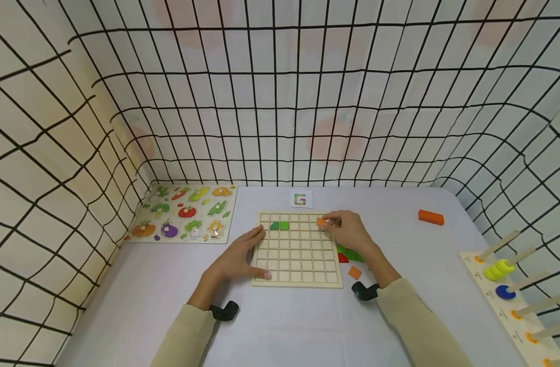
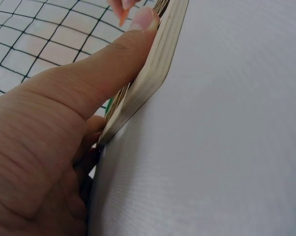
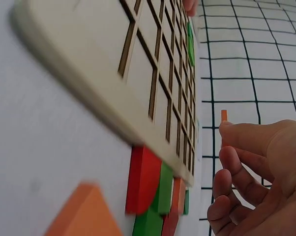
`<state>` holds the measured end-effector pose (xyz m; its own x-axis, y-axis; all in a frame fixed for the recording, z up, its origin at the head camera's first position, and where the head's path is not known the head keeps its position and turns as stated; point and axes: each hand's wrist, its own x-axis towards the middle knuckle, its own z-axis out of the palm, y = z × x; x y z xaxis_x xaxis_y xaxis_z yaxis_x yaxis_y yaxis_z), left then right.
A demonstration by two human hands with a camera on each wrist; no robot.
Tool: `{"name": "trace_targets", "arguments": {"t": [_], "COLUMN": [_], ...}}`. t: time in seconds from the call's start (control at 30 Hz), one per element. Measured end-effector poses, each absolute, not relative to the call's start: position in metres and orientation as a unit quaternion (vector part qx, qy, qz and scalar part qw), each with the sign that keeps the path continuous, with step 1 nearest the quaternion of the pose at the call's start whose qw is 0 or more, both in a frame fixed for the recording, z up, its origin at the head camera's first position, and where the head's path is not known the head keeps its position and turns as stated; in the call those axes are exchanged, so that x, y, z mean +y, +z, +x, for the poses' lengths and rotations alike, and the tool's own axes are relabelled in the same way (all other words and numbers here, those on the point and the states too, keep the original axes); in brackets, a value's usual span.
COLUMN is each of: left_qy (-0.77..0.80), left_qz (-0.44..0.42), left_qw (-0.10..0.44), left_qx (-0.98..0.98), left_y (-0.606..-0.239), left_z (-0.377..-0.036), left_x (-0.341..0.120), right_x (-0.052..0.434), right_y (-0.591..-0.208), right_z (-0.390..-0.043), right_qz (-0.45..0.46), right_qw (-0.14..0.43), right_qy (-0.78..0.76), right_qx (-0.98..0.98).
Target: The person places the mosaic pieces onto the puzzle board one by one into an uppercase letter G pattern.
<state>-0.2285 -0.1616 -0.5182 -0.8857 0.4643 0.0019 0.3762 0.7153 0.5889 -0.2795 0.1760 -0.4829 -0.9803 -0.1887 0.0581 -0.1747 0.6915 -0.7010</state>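
Nearest us, our left hand [image 1: 240, 257] lies flat along the left edge of the grid board [image 1: 298, 250], fingers straight, steadying it on the table [image 1: 147, 300]. Past it, our right hand [image 1: 350, 229] pinches a small orange tile [image 1: 321, 221] at its tips, just over the board's far right cells. Two green tiles [image 1: 280, 225] already sit in the far row. We judge the tile light, stiff and thin, likely smooth wood, so it is best taken by its edges between thumb and fingertip.

The left wrist view shows what the head view cannot: the board's layered edge [image 2: 155, 73] with our thumb pressed on top. The right wrist view shows loose red, green and orange pieces [image 3: 148, 187] tucked close to the board's right side, and the tile [image 3: 224, 116] edge-on, though blur leaves its contact with the board uncertain.
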Motion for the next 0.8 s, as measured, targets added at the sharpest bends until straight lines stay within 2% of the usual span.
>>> {"name": "trace_targets", "arguments": {"t": [0.43, 0.8], "left_qy": [0.3, 0.299], "left_qz": [0.231, 0.229], "left_qw": [0.079, 0.081], "left_qx": [0.922, 0.923], "left_y": [-0.517, -0.515], "left_z": [-0.229, -0.229], "left_x": [-0.161, -0.16], "right_x": [0.136, 0.116], "right_y": [-0.492, -0.495], "right_z": [-0.29, -0.296], "right_qz": [-0.123, -0.126], "right_qw": [0.052, 0.056], "right_qy": [-0.399, -0.375], "right_qx": [0.907, 0.917]}}
